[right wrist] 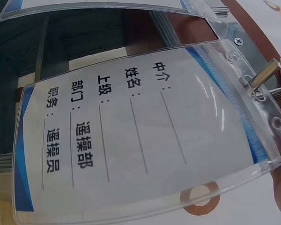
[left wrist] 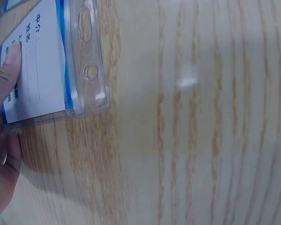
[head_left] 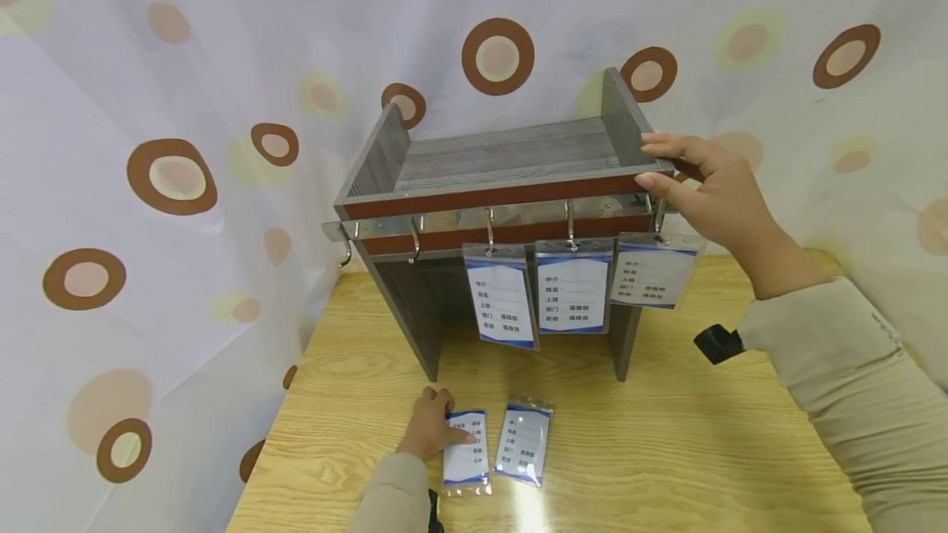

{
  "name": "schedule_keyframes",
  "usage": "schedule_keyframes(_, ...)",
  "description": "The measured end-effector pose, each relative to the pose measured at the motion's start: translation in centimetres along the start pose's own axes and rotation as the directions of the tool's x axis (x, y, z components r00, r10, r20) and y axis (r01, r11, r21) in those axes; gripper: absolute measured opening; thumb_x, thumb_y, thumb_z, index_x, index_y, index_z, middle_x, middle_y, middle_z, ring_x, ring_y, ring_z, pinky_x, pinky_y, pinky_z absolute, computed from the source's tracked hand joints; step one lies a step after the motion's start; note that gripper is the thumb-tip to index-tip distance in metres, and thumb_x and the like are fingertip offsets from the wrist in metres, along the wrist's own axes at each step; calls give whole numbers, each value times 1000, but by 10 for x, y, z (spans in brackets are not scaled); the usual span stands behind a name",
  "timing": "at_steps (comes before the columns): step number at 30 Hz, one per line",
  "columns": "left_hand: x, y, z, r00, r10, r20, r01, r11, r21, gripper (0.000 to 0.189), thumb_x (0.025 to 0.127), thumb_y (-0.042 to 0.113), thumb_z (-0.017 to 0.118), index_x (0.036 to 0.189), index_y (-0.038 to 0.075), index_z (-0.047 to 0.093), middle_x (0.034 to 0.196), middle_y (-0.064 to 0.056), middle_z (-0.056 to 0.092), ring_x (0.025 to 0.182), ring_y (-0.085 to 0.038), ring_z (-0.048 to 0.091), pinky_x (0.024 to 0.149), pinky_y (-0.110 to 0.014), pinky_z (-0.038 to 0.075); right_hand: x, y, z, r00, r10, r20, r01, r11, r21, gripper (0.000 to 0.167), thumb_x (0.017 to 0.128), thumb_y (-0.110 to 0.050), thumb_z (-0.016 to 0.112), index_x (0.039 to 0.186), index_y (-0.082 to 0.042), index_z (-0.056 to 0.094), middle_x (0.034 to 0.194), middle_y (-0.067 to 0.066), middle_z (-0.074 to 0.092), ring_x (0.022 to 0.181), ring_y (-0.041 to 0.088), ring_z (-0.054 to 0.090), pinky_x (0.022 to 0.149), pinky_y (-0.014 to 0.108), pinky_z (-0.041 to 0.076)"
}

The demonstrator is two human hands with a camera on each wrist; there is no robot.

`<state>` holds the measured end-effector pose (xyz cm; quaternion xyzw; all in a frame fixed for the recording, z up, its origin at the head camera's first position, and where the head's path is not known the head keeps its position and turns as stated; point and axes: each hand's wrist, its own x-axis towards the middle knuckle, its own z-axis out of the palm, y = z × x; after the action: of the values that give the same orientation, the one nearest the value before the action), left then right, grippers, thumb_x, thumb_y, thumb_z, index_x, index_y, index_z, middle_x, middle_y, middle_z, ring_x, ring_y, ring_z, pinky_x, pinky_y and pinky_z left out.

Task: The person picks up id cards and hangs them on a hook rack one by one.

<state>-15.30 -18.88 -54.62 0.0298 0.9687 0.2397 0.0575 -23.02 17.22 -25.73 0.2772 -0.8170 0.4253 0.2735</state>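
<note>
My left hand (head_left: 431, 424) pinches a clear badge holder (head_left: 467, 455) at the table's front; in the left wrist view the thumb lies across the white card and the fingers curl at the holder's edge (left wrist: 47, 123). My right hand (head_left: 714, 187) grips the right front corner of a grey wooden shelf (head_left: 511, 159), fingers over the side panel and thumb at the front. Just below that hand hangs a badge (head_left: 655, 270) on a metal hook; the right wrist view shows the hook (right wrist: 264, 77) through its slot. Two more badges, a left one (head_left: 504, 298) and a middle one (head_left: 573, 290), hang beside it.
A metal hook rail (head_left: 452, 220) runs along the shelf front, with bare hooks (head_left: 413, 241) at its left. Another badge (head_left: 523, 442) lies on the wooden table (head_left: 629, 451) right of my left hand. A dotted cloth (head_left: 222, 286) hangs behind and at the left.
</note>
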Motion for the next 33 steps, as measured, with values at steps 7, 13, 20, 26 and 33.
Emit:
schedule_keyframes(7,-8,-1,1,996,19,-86,-26,996,-87,59,51,39,79,80,6,40,81,-7,33,73,-22,34,59,-31,38,-1,0,0,1000,20,11,-20,1000,6,33,80,-8,61,111,1,56,120,5,51,113,3,40,79,9,37)
schedule_keyframes(13,-7,0,-5,995,-88,-39,77,972,-221,53,59,22,79,89,1,41,77,-8,44,68,-19,43,60,-32,42,0,-1,0,1000,21,13,-21,1000,11,34,80,-8,61,112,0,55,121,4,51,114,3,39,79,9,37)
schedule_keyframes(20,-12,-3,-18,995,-78,-61,49,924,-380,38,71,6,69,95,-1,41,81,-12,52,68,-19,48,56,-30,43,-1,0,-1,999,32,17,-32,999,4,34,81,-10,60,113,0,55,121,3,50,114,2,39,76,9,36)
schedule_keyframes(26,-16,-4,-25,993,-95,-67,55,892,-449,28,77,3,62,100,-1,45,80,-9,48,65,-16,46,53,-27,40,-2,0,0,999,35,20,-36,999,23,33,81,-8,60,112,1,55,122,3,50,112,2,40,81,11,37)
schedule_keyframes(33,-18,0,-40,981,-148,-125,63,855,-514,25,79,3,60,100,0,47,78,-7,44,63,-14,45,50,-24,40,-1,-1,2,999,53,7,-53,997,64,34,80,-7,60,112,3,54,123,3,48,109,1,42,83,13,38)
